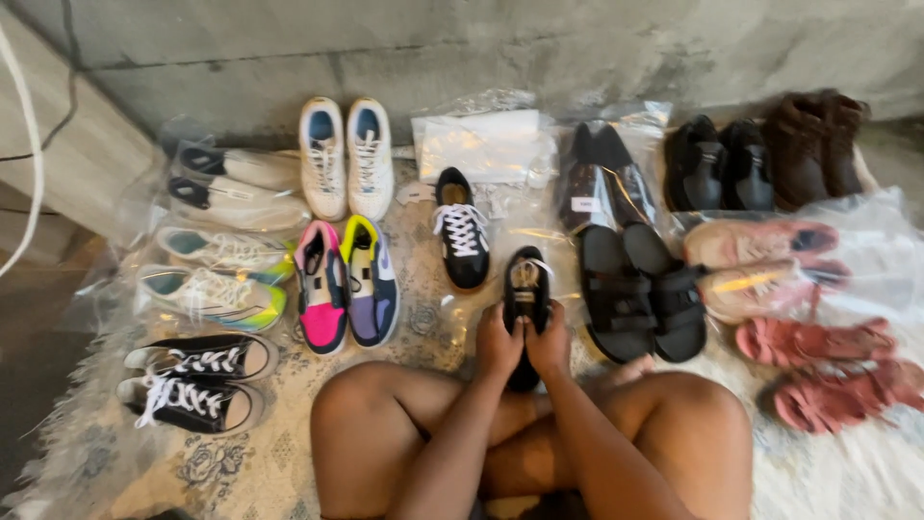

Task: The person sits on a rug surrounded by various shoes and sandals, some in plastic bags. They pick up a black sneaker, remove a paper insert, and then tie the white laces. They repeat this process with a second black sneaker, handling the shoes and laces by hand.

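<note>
Patterned rug [241, 462] bears shoe pairs around held black sneaker [526, 289].

A: Where can the hands [525, 345] pass?

B: A bare strip of rug [423, 323] lies between the pink and yellow pair [346, 284] and the black shoe [526, 294] they hold.

A: And to the right?

B: The black sandals [640, 289] sit just beside that shoe. Ahead, the laced black sneaker [462, 231] and plastic bags [486, 144] block the way.
</note>
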